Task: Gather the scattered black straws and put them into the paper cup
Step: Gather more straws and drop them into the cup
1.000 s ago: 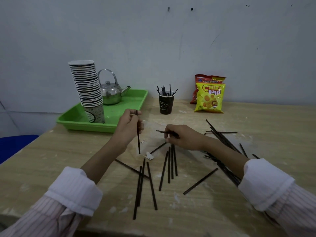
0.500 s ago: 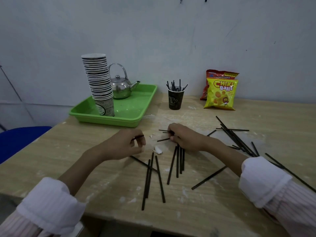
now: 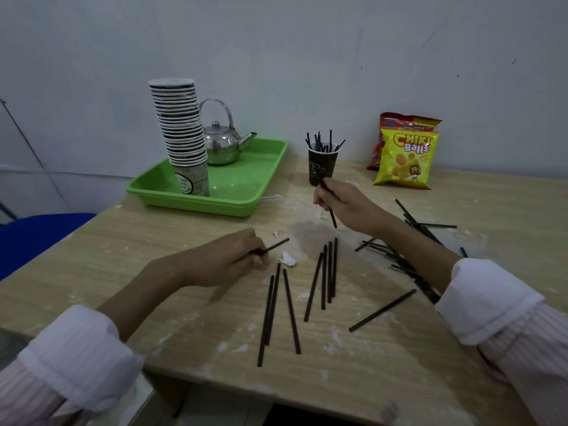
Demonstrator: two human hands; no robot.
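A dark paper cup (image 3: 322,167) stands at the back of the wooden table (image 3: 190,327) with several black straws sticking out of it. My right hand (image 3: 344,204) is raised just in front of the cup, shut on a black straw (image 3: 332,218) that points down. Low over the table, my left hand (image 3: 233,256) pinches another black straw (image 3: 278,243) whose tip points up and right. Several loose straws (image 3: 325,278) lie between my hands. A further pile of straws (image 3: 412,241) lies partly under my right forearm.
A green tray (image 3: 246,186) at the back left holds a tall stack of paper cups (image 3: 181,130) and a metal kettle (image 3: 221,142). Two snack bags (image 3: 405,158) lean on the wall. A torn paper scrap (image 3: 289,259) lies by my left hand. A blue chair (image 3: 37,238) is on the left.
My right hand has lifted from the table with a straw and moved up toward the cup. My left hand came down from near the tray and now holds its straw low over the table.
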